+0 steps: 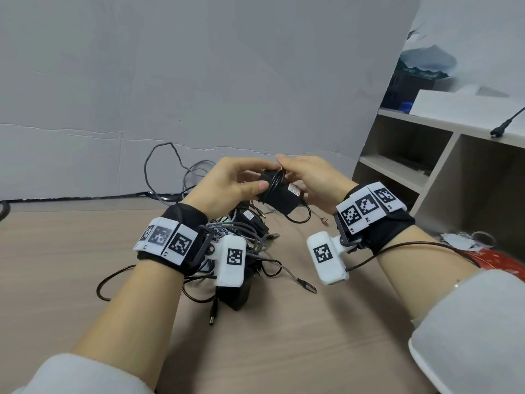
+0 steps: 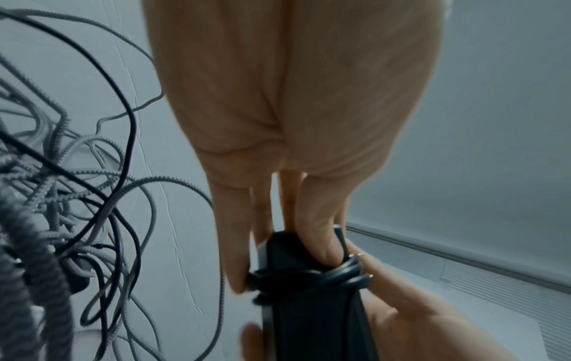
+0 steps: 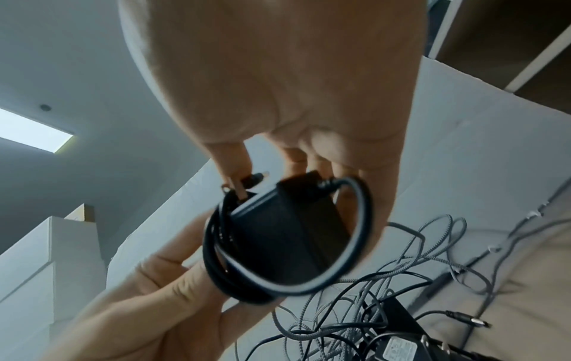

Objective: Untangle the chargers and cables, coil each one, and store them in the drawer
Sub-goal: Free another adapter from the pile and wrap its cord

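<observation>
item: black charger brick, its own thin black cord wound round its middle in several turns; a last loop hangs slack under the brick. held in the air above the table, between both hands.

left hand: fingers and thumb curled round the far end of the brick, thumb pressed on the wound turns.

right hand: fingers curled at the near end of the brick, pinching at the cord's tip; the small barrel plug shows beside the fingertips in the right wrist view.

remaining stock: tangle of grey braided cables and black cords on the table under the wrists, with at least one more adapter among them. an open shelf unit stands to the right; no drawer can be made out.

condition: winding judged nearly done, end not yet secured.

risks: if the thumb lifts before the tip is tucked, the turns are likely to spring loose. the slack loop may snag on the pile below and drag other cables along. tight winding at the brick's outlet could kink the cord.
</observation>
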Demonstrator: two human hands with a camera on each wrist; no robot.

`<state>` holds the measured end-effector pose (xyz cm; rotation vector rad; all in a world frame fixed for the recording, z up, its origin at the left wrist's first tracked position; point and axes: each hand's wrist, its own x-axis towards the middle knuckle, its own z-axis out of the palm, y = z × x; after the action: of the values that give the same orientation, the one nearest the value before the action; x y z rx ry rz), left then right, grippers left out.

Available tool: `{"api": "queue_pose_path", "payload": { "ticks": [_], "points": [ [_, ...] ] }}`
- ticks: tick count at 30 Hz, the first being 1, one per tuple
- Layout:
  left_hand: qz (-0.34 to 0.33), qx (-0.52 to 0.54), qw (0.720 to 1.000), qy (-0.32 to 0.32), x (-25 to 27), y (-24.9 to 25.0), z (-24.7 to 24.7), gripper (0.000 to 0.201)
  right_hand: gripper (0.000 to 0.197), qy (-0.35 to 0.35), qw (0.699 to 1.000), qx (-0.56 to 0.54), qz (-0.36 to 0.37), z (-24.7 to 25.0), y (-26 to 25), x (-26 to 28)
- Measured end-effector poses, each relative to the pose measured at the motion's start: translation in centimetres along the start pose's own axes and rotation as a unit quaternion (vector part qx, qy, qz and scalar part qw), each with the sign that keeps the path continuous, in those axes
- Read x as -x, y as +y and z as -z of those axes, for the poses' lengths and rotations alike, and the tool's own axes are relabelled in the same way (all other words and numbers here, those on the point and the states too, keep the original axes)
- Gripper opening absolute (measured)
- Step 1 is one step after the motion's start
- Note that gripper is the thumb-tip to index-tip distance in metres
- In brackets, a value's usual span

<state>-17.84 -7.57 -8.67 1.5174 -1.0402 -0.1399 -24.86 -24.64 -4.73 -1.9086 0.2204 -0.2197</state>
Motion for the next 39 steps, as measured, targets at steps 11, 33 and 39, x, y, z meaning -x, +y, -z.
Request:
{"api": "queue_pose_path", "payload": {
  "ticks": [11,33,39],
  "points": [
    [0.019,0.113,0.993,0.025,-1.2,-0.8,-2.7,0.036,0.018,0.023,0.998,-0.048,0.039,2.5,1.4,1.6],
    [0.276,0.122,0.933,-0.196,-3.5,3.7,-25.1,0.008,0.064,0.068,0.946,0.316,-0.003,18.7,10.9,17.9],
    [0.265,0.077,0.91,-0.309,-2.8,5.3,-35.3,0.044,0.049,0.089,0.95,0.291,-0.064,25.9,14.1,27.0]
  ]
}}
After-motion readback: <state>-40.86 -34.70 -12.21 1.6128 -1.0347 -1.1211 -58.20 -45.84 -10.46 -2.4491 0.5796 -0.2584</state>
